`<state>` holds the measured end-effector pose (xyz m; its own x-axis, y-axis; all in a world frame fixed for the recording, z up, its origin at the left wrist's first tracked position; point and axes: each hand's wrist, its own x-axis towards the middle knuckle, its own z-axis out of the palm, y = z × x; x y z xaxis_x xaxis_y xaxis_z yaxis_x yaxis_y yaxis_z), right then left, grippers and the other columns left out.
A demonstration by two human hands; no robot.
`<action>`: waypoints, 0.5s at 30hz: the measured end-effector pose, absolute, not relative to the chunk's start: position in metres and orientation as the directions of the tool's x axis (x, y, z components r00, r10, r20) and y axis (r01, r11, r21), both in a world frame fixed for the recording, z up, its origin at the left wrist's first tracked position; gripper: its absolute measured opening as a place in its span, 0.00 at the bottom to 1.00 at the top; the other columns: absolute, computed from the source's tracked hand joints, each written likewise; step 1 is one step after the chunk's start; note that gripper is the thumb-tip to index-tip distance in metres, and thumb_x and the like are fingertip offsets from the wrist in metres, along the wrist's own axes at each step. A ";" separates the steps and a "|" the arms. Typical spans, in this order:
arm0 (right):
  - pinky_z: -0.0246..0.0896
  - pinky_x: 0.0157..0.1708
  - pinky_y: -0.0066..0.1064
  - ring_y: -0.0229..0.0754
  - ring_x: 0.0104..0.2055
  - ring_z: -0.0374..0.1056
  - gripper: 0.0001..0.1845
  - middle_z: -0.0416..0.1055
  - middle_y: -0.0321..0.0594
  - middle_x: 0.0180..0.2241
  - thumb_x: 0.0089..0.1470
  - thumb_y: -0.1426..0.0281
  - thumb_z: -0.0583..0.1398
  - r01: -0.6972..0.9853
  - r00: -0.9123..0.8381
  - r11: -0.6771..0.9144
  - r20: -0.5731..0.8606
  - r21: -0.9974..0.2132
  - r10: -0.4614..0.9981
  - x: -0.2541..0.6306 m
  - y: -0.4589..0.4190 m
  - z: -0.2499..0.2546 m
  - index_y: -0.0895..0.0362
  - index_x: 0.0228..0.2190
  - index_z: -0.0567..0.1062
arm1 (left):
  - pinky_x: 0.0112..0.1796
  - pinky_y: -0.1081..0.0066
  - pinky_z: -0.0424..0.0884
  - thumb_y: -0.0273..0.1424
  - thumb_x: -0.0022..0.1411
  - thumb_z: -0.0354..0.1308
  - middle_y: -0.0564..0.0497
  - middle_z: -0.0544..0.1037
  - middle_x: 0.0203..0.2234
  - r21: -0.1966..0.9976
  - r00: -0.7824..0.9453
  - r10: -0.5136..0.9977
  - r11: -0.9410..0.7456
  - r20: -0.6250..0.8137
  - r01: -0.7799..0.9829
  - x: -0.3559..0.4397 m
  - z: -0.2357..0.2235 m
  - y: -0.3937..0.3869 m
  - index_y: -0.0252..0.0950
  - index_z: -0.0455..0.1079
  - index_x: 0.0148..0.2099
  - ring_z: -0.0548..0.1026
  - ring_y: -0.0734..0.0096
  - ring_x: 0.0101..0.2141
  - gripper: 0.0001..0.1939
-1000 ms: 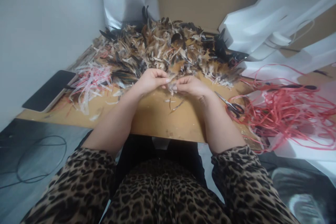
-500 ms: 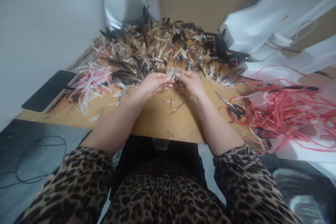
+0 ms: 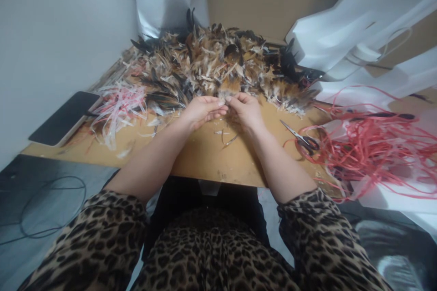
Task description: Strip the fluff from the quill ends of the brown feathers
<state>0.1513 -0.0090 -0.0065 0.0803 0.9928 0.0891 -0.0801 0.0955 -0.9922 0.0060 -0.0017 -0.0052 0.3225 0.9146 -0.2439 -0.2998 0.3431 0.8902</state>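
Note:
My left hand and my right hand meet over the middle of the table, fingertips pinched close together. Between them is a small bunch of brown feathers, its tips pointing away from me and its pale base at my fingers. Both hands are closed on that base; exactly how each finger grips is too small to see. Right behind my hands lies a large heap of brown, black and cream feathers. Feather scraps lie on the table just below my fingers.
To the right are scissors with black handles and a tangle of red and pink ribbon strips. White and pink strips and a dark-screened phone lie left. A silvery bag stands behind; white sheeting hangs at right.
My fingertips have drawn slightly closer together around the feather bunch, covering more of its base. The bunch sits a touch lower. All else looks the same.

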 end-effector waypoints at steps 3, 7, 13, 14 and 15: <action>0.44 0.17 0.23 0.28 0.18 0.51 0.18 0.59 0.29 0.15 0.37 0.60 0.68 -0.084 0.069 0.083 0.077 -0.993 0.995 0.151 -0.009 -0.006 0.57 0.17 0.66 | 0.27 0.82 0.70 0.23 0.55 0.62 0.47 0.79 0.25 0.888 0.325 0.914 0.345 -0.244 -0.304 0.006 -0.005 -0.002 0.26 0.73 0.34 0.76 0.81 0.23 0.03; 0.41 0.15 0.23 0.27 0.16 0.51 0.20 0.60 0.28 0.13 0.35 0.59 0.69 -0.124 0.029 0.013 0.010 -0.992 1.000 0.151 -0.010 -0.005 0.57 0.17 0.66 | 0.27 0.81 0.70 0.23 0.55 0.63 0.46 0.79 0.24 0.893 0.330 0.912 0.344 -0.244 -0.290 0.006 -0.005 -0.002 0.26 0.73 0.33 0.75 0.81 0.23 0.03; 0.38 0.12 0.21 0.26 0.12 0.49 0.21 0.60 0.28 0.11 0.32 0.60 0.71 -0.198 -0.059 -0.104 -0.094 -0.975 0.994 0.155 -0.009 -0.004 0.58 0.18 0.67 | 0.28 0.81 0.70 0.23 0.55 0.63 0.46 0.78 0.24 0.904 0.308 0.922 0.324 -0.236 -0.278 0.005 -0.002 -0.003 0.26 0.73 0.32 0.74 0.82 0.23 0.03; 0.39 0.12 0.21 0.26 0.13 0.50 0.21 0.61 0.28 0.12 0.32 0.60 0.71 -0.219 -0.072 -0.121 -0.108 -0.968 0.992 0.155 -0.008 -0.003 0.58 0.18 0.67 | 0.29 0.81 0.70 0.23 0.55 0.62 0.46 0.78 0.25 0.903 0.295 0.925 0.324 -0.240 -0.283 0.005 -0.001 -0.004 0.26 0.73 0.32 0.74 0.82 0.23 0.03; 0.39 0.12 0.20 0.26 0.14 0.51 0.21 0.62 0.29 0.13 0.31 0.61 0.72 -0.241 -0.087 -0.139 -0.121 -0.960 0.989 0.156 -0.008 -0.002 0.58 0.19 0.68 | 0.29 0.81 0.70 0.22 0.55 0.62 0.46 0.78 0.25 0.900 0.283 0.927 0.326 -0.245 -0.290 0.005 0.000 -0.004 0.26 0.73 0.31 0.74 0.82 0.23 0.03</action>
<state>0.1556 -0.0081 -0.0023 -0.0873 0.9888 -0.1213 -0.2415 -0.1392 -0.9604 0.0050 -0.0037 -0.0004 0.2828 0.9274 -0.2449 -0.2902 0.3261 0.8997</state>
